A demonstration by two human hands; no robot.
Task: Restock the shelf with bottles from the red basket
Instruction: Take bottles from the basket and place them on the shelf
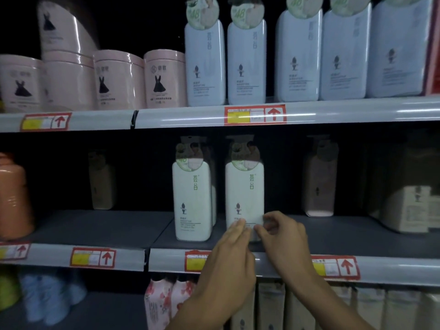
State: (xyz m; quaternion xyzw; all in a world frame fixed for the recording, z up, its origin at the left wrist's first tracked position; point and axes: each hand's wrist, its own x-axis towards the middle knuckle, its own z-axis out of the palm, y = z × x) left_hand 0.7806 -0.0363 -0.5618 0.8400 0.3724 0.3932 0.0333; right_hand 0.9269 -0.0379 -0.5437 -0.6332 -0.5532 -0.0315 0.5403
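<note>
Two tall white bottles stand at the front of the middle shelf. The left white bottle stands free. Both my hands are at the base of the right white bottle. My left hand lies with straight fingers against its lower left front. My right hand has its fingers curled round the bottle's lower right edge. The red basket is out of view.
Dim bottles stand at the shelf's back: a beige bottle, a pinkish bottle and a box at right. An orange bottle is at far left. Pink jars and pale blue bottles fill the upper shelf.
</note>
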